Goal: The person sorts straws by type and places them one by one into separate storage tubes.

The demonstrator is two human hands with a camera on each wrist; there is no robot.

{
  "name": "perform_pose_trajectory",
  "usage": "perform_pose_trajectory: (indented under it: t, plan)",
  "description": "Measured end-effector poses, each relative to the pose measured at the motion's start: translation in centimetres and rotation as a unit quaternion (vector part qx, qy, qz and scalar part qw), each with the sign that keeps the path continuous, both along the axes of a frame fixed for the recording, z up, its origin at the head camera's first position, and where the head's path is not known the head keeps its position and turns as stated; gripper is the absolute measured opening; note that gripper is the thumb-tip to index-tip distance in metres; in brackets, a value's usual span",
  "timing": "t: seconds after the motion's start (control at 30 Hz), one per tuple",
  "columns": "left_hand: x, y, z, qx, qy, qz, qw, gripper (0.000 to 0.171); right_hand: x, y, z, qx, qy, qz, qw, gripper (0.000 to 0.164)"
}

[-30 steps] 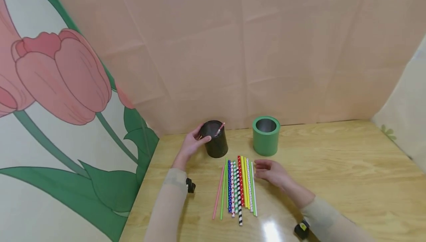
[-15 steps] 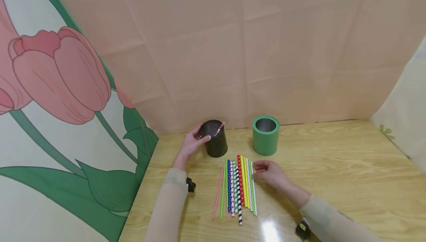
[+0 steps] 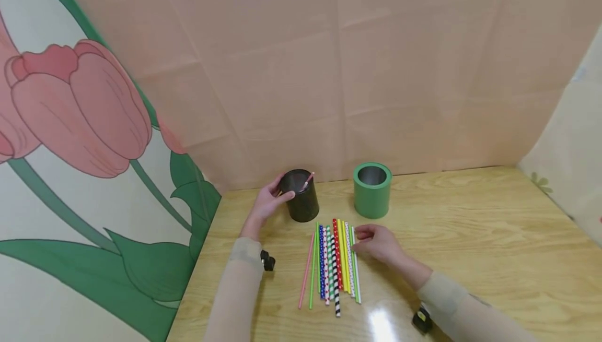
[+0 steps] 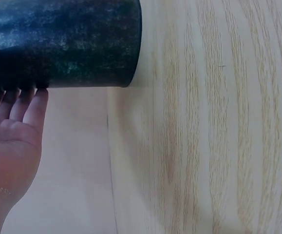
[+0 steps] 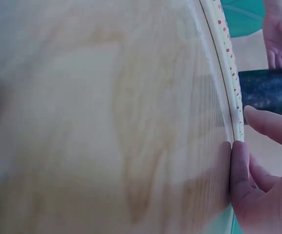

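Head view, far left: a wall painted with a large pink tulip (image 3: 80,107) and green leaves; left of centre, the person's left hand (image 3: 267,203) holds a black round cup (image 3: 303,206), its thumb on the near side by the rim and its fingers around the far side; a thin pink straw (image 3: 308,180) leans inside, its tip above the rim; below, at lower centre, a row of coloured paper straws (image 3: 330,263), plain, striped and dotted, lies on the pale wooden table (image 3: 470,237), from pink at its left end to white at its right; above its right end stands a green cylindrical cup (image 3: 371,200); just right of the row is the right hand (image 3: 381,243), fingertips close against the outermost straws, its fingers parted with a narrow gap; whether they touch I cannot tell.
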State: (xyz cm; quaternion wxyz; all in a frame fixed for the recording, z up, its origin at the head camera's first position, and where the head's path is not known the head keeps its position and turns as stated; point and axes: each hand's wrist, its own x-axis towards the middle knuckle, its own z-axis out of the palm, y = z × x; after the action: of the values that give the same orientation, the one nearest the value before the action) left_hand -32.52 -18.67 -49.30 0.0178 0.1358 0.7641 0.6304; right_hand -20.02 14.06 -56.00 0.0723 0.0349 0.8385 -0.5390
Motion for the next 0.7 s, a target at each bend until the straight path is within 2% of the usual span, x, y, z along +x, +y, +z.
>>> perform_pose_trajectory:
  t: [0.33,0.7]
  plan:
    - [0.13,-0.02,-0.09,0.006,-0.002,0.008,0.9999,0.08,-0.19,-0.1,-0.17,0.004,0.0,0.006,1.0,0.058]
    - [-0.05,0.1,0.01,0.0,-0.005,0.01,0.9999,0.08,0.16,-0.2,0.4,0.015,0.0,0.01,1.0,0.062]
